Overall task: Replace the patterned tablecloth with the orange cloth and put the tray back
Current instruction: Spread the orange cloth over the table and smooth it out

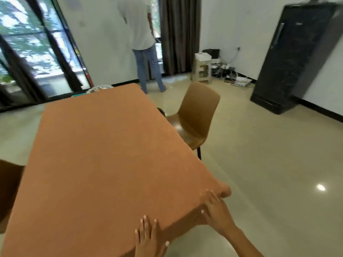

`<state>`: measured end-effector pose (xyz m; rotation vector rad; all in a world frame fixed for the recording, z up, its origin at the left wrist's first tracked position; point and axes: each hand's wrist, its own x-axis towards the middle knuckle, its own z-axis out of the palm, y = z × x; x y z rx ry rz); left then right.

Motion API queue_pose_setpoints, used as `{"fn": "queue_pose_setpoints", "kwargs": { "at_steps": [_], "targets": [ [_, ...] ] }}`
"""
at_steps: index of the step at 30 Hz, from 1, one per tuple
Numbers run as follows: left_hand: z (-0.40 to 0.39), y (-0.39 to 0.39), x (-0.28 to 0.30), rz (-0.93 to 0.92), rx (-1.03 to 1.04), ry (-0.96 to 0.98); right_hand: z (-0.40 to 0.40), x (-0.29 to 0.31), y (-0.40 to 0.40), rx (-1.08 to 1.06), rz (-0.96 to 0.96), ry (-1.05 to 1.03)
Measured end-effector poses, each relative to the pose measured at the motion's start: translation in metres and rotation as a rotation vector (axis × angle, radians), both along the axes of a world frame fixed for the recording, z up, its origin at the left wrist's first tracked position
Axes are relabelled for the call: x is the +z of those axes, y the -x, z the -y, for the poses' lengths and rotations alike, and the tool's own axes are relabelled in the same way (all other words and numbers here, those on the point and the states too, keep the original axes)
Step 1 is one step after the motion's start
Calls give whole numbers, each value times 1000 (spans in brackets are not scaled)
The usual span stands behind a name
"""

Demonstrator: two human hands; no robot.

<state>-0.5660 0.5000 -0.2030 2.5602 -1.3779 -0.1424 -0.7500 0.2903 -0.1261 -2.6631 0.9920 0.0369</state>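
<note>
The orange cloth (104, 154) covers the whole long table and lies smooth. My left hand (148, 238) rests flat on the cloth at the near edge, fingers spread. My right hand (213, 208) lies on the near right corner, fingers apart, pressing the cloth where it folds over the edge. Beyond the table's far end a pale bundle of patterned cloth with something teal beside it (98, 89) pokes out; what it lies on is hidden. I cannot see a tray clearly.
A brown chair (196, 115) stands at the table's right side, and another brown chair back (9, 190) at the left edge. A person (143, 41) stands by the far curtain. A black fridge (297, 58) is at the right wall, a stool with boxes (202, 69) near it.
</note>
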Motion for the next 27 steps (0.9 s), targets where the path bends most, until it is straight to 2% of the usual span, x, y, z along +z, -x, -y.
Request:
{"fn": "queue_pose_setpoints", "kwargs": {
  "at_steps": [2, 4, 7, 11, 16, 20, 24, 27],
  "targets": [
    [19, 9, -3, -87, 112, 23, 42, -30, 0, 79, -105, 23],
    [45, 13, 3, -116, 199, 79, 74, -54, 1, 165, -109, 77],
    [104, 11, 7, -89, 321, 105, 103, -73, 5, 312, -17, 169],
    [201, 15, 32, -25, 431, 87, 141, -67, 7, 550, 86, 218],
    [291, 36, 36, -172, 528, -49, 185, -63, 19, 844, 136, 84],
    [312, 72, 30, -196, 662, -84, 231, -54, 25, 1114, 120, 49],
    [317, 113, 34, -127, 775, -93, 288, -22, 20, 1166, 93, -91],
    [336, 138, 29, -108, 926, -81, 344, -8, 9, 1135, -12, -166]
  ]
}}
